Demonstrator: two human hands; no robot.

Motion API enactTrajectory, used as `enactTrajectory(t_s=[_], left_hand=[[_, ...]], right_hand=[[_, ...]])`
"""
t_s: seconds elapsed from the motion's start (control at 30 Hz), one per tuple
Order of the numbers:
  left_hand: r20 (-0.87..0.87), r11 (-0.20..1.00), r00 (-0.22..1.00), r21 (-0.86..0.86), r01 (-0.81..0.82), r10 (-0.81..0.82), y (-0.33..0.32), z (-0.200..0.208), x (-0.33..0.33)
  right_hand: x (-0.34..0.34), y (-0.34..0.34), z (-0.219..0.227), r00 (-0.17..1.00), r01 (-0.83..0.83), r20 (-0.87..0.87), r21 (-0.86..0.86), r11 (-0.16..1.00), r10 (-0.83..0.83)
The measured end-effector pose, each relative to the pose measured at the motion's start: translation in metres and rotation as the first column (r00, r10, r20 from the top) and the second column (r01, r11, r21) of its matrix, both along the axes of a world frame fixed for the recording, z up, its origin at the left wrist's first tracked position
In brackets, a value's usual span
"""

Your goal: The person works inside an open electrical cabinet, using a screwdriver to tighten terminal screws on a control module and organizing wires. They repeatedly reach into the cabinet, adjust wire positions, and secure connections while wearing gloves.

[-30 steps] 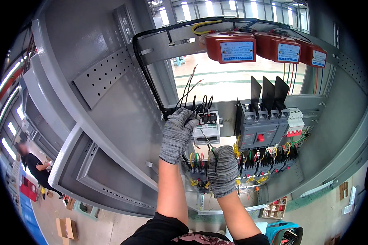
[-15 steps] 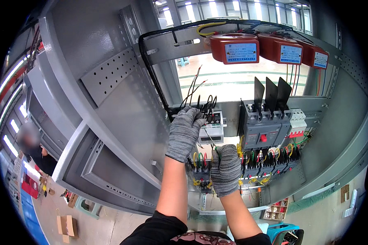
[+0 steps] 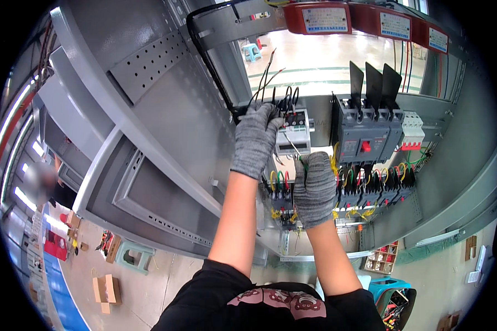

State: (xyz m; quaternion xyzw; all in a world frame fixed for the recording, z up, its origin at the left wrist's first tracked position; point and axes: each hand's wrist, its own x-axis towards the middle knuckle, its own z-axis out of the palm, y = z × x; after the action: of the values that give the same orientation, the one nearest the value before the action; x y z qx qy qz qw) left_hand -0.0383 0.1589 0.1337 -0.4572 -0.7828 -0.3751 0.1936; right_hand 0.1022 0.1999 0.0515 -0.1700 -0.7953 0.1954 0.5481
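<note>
Evidently the gloved right hand [image 3: 316, 190] is closed around a screwdriver [image 3: 294, 145], its thin shaft slanting up and leftward to the front of a pale module [image 3: 300, 132]; the gloved left hand [image 3: 255, 138] has its fingers bent at that module's upper left, just below loose black wires [image 3: 266, 77], though I cannot tell whether it grips one; the module sits inside a grey cabinet, left of a large dark breaker [image 3: 364, 135] with upright black barriers [image 3: 374, 84].
</note>
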Motion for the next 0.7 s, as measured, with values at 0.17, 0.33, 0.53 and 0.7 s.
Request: enactTrajectory(t_s=[0.17, 0.33, 0.53, 0.7], left_hand=[[-0.111, 0.989, 0.994, -0.145, 0.009, -0.025, -0.002, 0.017, -0.001], [-0.142, 0.985, 0.99, -0.171, -0.036, 0.011, -0.002, 0.017, 0.002], [-0.16, 0.988, 0.986, -0.142, -0.059, 0.036, 0.0, 0.006, 0.002], [-0.064, 0.973, 0.997, -0.224, -0.063, 0.049, -0.003, 0.01, 0.006]], right_hand=[[-0.002, 0.001, -0.001, 1.0, -0.014, 0.0, -0.038, 0.999, 0.014], [-0.001, 0.002, 0.0, 1.0, -0.027, -0.006, -0.044, 0.999, 0.027], [0.0, -0.001, 0.001, 0.999, -0.004, 0.04, -0.027, 1.0, 0.005], [0.003, -0.006, 0.008, 0.996, 0.02, 0.084, -0.086, 0.996, -0.012]])
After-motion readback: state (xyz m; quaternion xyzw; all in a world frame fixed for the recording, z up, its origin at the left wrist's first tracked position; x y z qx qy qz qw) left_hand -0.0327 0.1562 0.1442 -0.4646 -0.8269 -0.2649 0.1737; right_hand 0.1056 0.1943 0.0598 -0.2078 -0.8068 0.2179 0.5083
